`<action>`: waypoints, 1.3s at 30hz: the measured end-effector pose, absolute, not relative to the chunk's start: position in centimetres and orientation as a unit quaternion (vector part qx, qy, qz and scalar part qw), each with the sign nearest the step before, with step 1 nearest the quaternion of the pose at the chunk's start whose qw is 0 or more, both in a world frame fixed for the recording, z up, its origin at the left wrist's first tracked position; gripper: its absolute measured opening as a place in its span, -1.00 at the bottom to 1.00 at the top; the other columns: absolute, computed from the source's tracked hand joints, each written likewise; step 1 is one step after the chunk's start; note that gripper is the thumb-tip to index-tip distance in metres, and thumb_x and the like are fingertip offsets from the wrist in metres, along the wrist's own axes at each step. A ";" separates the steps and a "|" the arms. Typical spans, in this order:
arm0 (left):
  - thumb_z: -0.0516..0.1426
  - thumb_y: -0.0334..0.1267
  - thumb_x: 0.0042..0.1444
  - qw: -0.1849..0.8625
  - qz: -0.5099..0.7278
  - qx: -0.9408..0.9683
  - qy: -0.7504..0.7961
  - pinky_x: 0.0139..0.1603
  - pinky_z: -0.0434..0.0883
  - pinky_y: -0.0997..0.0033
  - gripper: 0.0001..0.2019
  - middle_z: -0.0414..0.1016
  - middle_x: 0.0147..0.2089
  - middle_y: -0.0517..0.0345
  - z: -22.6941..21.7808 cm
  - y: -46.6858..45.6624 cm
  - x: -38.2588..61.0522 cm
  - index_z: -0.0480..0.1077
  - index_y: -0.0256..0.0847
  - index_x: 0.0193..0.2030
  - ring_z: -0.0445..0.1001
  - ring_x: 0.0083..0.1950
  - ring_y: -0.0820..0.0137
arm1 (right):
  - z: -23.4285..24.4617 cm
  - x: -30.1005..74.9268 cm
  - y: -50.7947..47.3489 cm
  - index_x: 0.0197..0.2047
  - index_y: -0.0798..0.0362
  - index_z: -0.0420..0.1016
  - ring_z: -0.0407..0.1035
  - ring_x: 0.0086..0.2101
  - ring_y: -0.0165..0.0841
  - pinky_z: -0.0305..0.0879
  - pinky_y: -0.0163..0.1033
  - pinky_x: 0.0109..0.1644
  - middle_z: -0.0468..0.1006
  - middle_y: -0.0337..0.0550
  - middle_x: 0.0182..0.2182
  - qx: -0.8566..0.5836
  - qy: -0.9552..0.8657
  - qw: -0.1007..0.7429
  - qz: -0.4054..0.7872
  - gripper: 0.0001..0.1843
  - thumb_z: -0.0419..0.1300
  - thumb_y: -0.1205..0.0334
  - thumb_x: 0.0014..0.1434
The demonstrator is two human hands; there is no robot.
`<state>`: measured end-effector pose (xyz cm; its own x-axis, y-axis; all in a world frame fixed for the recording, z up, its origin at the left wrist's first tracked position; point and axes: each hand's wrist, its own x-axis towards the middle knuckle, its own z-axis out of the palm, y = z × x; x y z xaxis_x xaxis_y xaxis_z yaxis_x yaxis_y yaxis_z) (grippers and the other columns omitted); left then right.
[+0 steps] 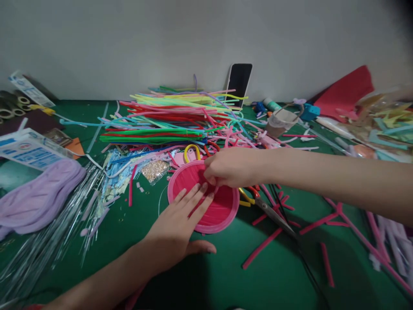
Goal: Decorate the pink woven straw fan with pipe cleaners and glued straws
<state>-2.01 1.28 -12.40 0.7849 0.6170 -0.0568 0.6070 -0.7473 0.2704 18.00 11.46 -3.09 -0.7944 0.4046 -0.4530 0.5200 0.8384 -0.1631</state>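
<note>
A round panel (222, 211) with a pink rim and a deep pink, striped fill lies on the green table. My left hand (176, 224) rests flat on its near left part, fingers stretched out and thumb apart. Over the far right part, my right hand (226, 168) has its fingers closed in a pinch. A short bit of pink pipe cleaner (217, 188) shows at those fingertips; the rest is hidden by the hand. Just right of the panel lie scissors (274, 215) with dark blades. A yellow handle loop (192, 153) sticks out behind the panel.
Bundles of coloured pipe cleaners (174, 116) lie at the back, before a leaning phone (239, 84). Cut pink pieces (263, 249) are scattered right. Purple sole-shaped pieces (41, 198) and silvery strands (61, 232) lie left, a bag of beads (155, 171) nearer the panel.
</note>
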 end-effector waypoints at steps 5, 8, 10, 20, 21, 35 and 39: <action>-0.12 0.39 0.10 0.135 0.009 0.936 0.326 0.43 0.02 -0.05 -0.03 -0.11 0.49 -0.19 -12.1 1.4 -1.9 -0.05 -0.31 0.46 -0.11 0.49 -0.01 | -3.5 18.5 12.5 -0.18 0.06 0.64 0.47 -0.32 -0.25 0.11 -0.23 -0.29 0.66 -0.11 -0.35 0.275 0.936 0.192 -0.108 -0.80 0.28 0.26 0.11; -0.12 0.40 0.10 0.135 0.007 0.936 0.324 0.43 0.00 -0.05 -0.03 -0.11 0.49 -0.18 -12.1 1.5 -1.9 -0.05 -0.31 0.46 -0.11 0.49 -0.01 | -3.3 18.1 12.7 -0.19 0.07 0.65 0.48 -0.27 -0.22 0.13 -0.16 -0.15 0.65 -0.10 -0.34 0.281 0.932 0.212 -0.089 -0.82 0.28 0.26 0.13; -0.11 0.40 0.09 0.138 0.008 0.936 0.322 0.43 -0.01 -0.04 -0.02 -0.11 0.49 -0.17 -12.2 1.5 -1.9 -0.05 -0.31 0.46 -0.12 0.50 0.00 | -2.9 17.6 12.7 -0.21 0.11 0.66 0.49 -0.25 -0.19 0.11 -0.09 -0.05 0.64 -0.08 -0.36 0.290 0.926 0.231 -0.072 -0.83 0.29 0.28 0.12; -0.10 0.48 0.00 0.201 -0.019 0.938 0.283 0.46 -0.18 -0.01 0.07 -0.18 0.51 -0.09 -11.3 2.8 -2.2 -0.12 -0.29 0.47 -0.22 0.52 0.05 | -2.5 16.3 13.0 -0.16 0.17 0.62 0.50 -0.32 -0.16 0.15 -0.21 -0.35 0.64 -0.01 -0.36 0.293 0.929 0.228 -0.004 -0.73 0.32 0.18 0.11; -0.10 0.48 0.00 0.209 -0.026 0.939 0.274 0.47 -0.22 0.01 0.07 -0.19 0.51 -0.09 -11.1 3.1 -2.3 -0.13 -0.29 0.47 -0.23 0.52 0.07 | -2.6 16.2 13.0 -0.16 0.18 0.62 0.50 -0.33 -0.16 0.14 -0.21 -0.38 0.64 0.00 -0.37 0.288 0.930 0.226 -0.002 -0.72 0.33 0.19 0.10; -0.06 0.43 0.07 0.201 -0.028 0.949 0.241 0.45 -0.48 0.15 0.02 -0.36 0.51 -0.09 -11.5 4.4 -2.3 -0.12 -0.30 0.47 -0.29 0.53 0.13 | -1.9 16.1 13.3 -0.18 0.18 0.61 0.51 -0.25 -0.15 0.18 -0.18 -0.27 0.65 0.02 -0.33 0.286 0.932 0.217 0.051 -0.82 0.25 0.30 0.16; -0.05 0.42 0.07 0.187 -0.004 0.954 0.235 0.46 -0.49 0.18 0.01 -0.38 0.52 -0.07 -11.9 4.4 -2.5 -0.10 -0.28 0.47 -0.34 0.53 0.14 | -2.3 16.2 13.3 -0.14 0.17 0.58 0.51 -0.19 -0.12 0.21 -0.18 -0.23 0.65 0.02 -0.31 0.296 0.930 0.206 0.070 -0.75 0.28 0.17 0.18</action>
<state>-2.48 4.44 -11.85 0.8893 0.4472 -0.0954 0.4502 -0.8196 0.3544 16.25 13.34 -2.33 -0.7398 0.5796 -0.3417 0.5221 0.8148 0.2519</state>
